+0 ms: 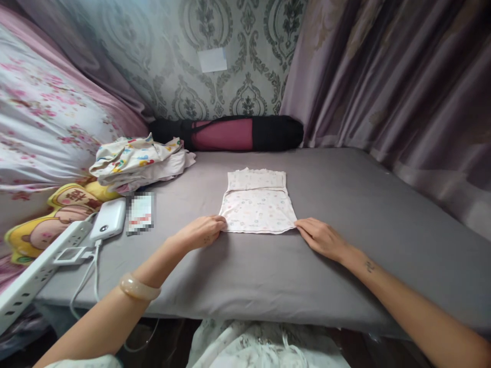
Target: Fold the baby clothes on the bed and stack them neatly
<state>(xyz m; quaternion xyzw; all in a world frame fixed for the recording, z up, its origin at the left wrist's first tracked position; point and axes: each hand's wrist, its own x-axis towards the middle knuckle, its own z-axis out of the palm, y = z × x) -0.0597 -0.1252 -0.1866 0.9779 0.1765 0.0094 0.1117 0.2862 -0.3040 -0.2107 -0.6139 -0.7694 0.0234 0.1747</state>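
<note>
A small white patterned garment [258, 208], probably a child's top, lies folded on the grey sheet in front of me. Its far part is folded over, leaving a seam-like edge across it. My left hand [207, 230] pinches the near left corner of the cloth. At the near right corner, my right hand [319, 236] pinches the hem between thumb and fingers. Between the two hands the near edge runs nearly straight, flat on the sheet or just above it; I cannot tell which.
To the left is a heap of children's clothes [141, 158]. Nearer stand a white power bank [109, 219] with cables, a power strip [46, 268], a yellow plush cushion [61, 217] and a blurred packet [140, 212]. A black and maroon roll bag [226, 134] lies along the wall.
</note>
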